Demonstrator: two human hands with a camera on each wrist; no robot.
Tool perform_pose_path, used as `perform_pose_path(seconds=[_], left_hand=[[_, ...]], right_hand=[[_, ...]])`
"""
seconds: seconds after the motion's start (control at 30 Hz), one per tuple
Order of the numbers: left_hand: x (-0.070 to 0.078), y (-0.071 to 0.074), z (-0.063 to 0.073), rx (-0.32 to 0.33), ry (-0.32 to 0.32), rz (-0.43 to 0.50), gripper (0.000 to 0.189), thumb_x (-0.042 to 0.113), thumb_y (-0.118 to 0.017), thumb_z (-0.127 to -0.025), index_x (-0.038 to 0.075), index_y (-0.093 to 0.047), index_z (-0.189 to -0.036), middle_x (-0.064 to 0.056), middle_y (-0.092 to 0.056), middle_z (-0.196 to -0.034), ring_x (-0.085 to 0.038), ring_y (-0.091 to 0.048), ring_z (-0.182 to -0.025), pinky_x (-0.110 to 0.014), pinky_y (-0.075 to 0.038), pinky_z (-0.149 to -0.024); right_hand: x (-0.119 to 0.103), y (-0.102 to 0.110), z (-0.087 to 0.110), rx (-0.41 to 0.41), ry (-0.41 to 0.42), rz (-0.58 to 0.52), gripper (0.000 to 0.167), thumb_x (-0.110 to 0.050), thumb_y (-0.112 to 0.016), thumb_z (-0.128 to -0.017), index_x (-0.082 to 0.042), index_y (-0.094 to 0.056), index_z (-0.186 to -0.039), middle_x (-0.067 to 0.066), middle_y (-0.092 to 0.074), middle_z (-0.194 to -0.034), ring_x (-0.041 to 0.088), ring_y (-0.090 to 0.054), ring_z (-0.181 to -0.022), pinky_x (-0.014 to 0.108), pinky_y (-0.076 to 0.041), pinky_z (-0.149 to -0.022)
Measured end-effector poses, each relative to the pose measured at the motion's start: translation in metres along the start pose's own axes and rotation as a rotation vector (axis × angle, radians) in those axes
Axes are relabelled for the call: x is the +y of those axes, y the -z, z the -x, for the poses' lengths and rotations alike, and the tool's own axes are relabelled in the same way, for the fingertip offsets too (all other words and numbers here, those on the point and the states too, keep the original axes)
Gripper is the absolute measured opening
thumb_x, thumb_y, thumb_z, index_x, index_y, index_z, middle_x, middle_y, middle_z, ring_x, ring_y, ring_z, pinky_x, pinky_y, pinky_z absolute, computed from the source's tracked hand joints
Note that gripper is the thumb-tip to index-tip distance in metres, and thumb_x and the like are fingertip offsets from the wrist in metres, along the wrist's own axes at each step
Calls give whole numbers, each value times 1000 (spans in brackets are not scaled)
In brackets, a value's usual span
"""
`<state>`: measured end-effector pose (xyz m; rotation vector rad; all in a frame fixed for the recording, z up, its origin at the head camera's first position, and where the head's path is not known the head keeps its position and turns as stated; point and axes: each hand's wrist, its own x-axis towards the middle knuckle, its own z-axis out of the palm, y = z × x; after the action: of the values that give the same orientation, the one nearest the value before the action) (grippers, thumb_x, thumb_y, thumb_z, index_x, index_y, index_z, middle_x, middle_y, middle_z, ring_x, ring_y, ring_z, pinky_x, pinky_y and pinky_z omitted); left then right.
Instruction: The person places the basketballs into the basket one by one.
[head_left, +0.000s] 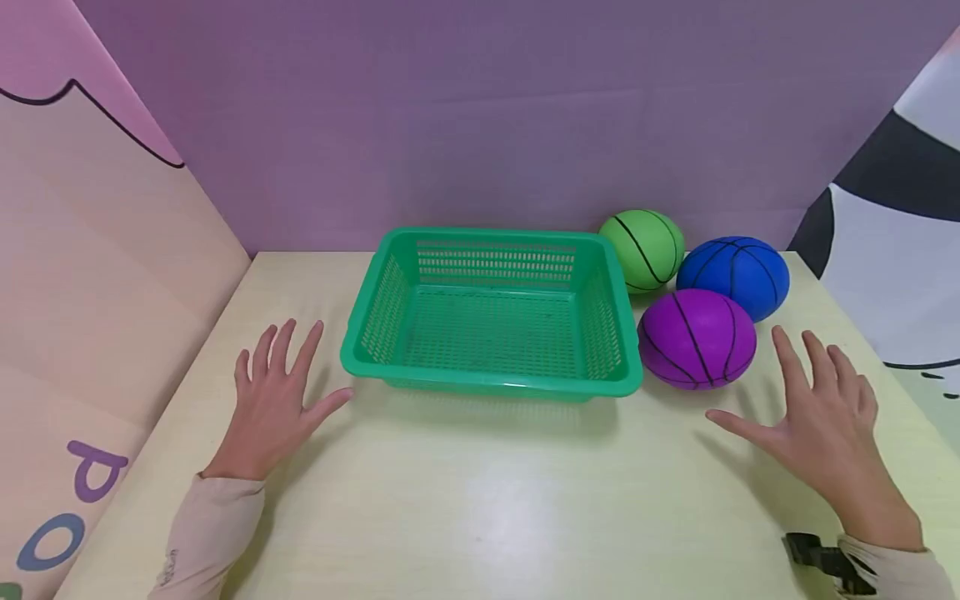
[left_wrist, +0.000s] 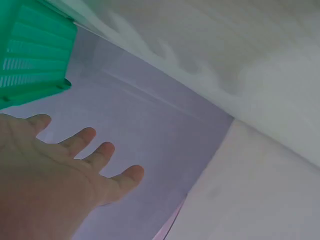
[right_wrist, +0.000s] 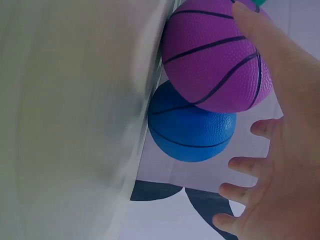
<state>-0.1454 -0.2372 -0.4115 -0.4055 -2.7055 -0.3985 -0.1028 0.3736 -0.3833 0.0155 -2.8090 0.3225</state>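
1. Holding nothing, the left hand [head_left: 273, 408] and right hand [head_left: 821, 433] extend, fingers spread, above the tabletop [head_left: 487, 508].
2. Purple ball [head_left: 697, 340]: just right of the basket [head_left: 487, 386], nearest the right hand. Probably light, rubbery and slightly yielding; its pebbled skin should resist slipping. Being round, it may roll, so cupping opposite sides at its widest girth seems best.
3. Blue ball [head_left: 738, 275] and green ball [head_left: 641, 250]: behind the purple ball, likely similar in handling, with less finger room.
4. Basket: between the hands, farther back; apparently thin, light, mildly flexible plastic, best held by the rim at both short ends.
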Motion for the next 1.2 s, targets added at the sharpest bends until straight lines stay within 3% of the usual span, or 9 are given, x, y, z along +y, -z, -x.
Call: perform_pose_path(seconds=[0.2, 0.37, 0.47, 0.63, 0.77, 1.03, 1.2], left_hand=[[14, 1, -5, -44, -21, 155, 81, 49, -59, -97, 23, -17, -161, -21, -23, -157, -41, -19, -144, -69, -15, -106], [24, 14, -11, -122, 13, 325, 71, 41, -51, -104, 29, -11, -161, -14, -20, -160, -40, -19, -145, -67, -18, -108], [27, 19, -18, -162, 28, 421, 66, 39, -45, -106, 31, -9, -161, -11, -26, -158, -36, -27, -141, -64, -25, -107], [29, 20, -32, -208, 38, 549, 59, 37, -38, -109, 28, -12, -161, -11, -51, -131, -27, -53, -113, -50, -45, -91], [28, 17, -41, -262, 59, 676, 53, 36, -37, -109, 26, -22, -159, -12, -56, -116, -30, -64, -94, -44, -52, -83], [25, 7, -44, -327, 163, 991, 49, 35, -47, -107, 26, -37, -154, -15, -52, -85, -42, -62, -82, -35, -53, -81], [27, 6, -39, -322, 237, 1143, 51, 34, -53, -104, 24, -40, -153, -10, -58, -74, -32, -59, -67, -35, -55, -75]], right_hand=[[-9, 2, -6, 31, 52, -95, 127, -55, -87, -65, -16, -13, -161, 29, -14, -159, 56, -11, -142, 81, -12, -99], [-23, 5, -19, 42, 119, -112, 128, -50, -91, -62, -16, -16, -161, 30, -21, -156, 59, -21, -137, 81, -21, -93], [-30, 8, -26, 13, 141, -124, 127, -48, -91, -63, -17, -16, -161, 29, -21, -156, 60, -22, -136, 81, -23, -91], [-45, 15, -42, 5, 211, -116, 126, -50, -92, -61, -17, -20, -160, 28, -25, -155, 61, -28, -132, 80, -28, -91], [-57, 19, -60, -14, 251, -67, 123, -55, -90, -62, -16, -26, -159, 29, -29, -152, 60, -30, -131, 79, -31, -88], [-71, 17, -89, -222, 195, -17, 108, -65, -78, -73, -10, -32, -154, 31, -33, -148, 62, -27, -129, 78, -34, -87], [-73, 3, -96, -230, 200, 45, 95, -57, -82, -73, -9, -43, -146, 29, -34, -145, 59, -28, -128, 79, -36, -82]])
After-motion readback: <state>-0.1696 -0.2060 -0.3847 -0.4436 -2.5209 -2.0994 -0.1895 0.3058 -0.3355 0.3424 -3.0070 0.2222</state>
